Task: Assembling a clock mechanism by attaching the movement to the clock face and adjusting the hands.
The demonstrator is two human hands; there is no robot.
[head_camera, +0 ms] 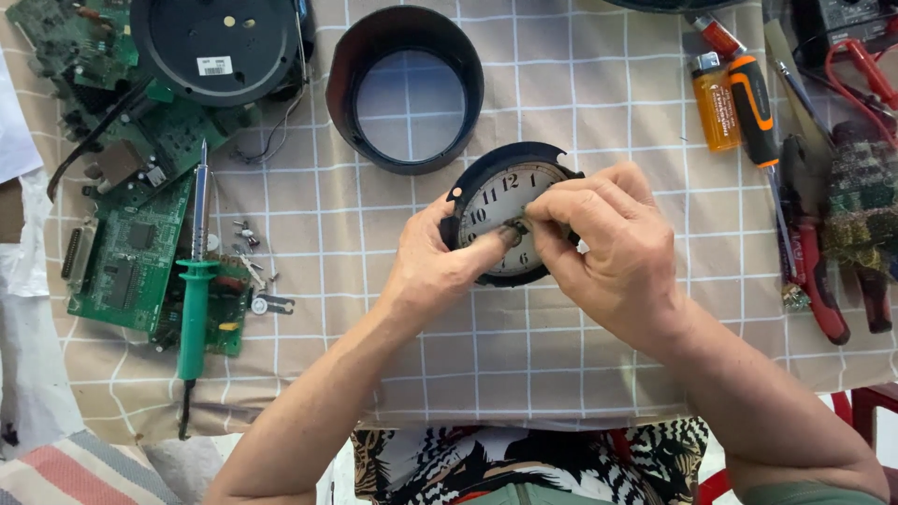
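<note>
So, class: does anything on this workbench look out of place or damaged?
Yes. The clock face sits bare, out of its black ring, with both hands pinching its centre. Small screws lie loose beside the green circuit boards.

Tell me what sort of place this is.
Probably a home repair bench for small electronics and clocks: green circuit boards and a soldering iron lie on a checked cloth, screwdrivers and pliers alongside, and both hands work on a clock face.

Both hands, left hand and right hand, pinch the centre of a round clock face.
</note>
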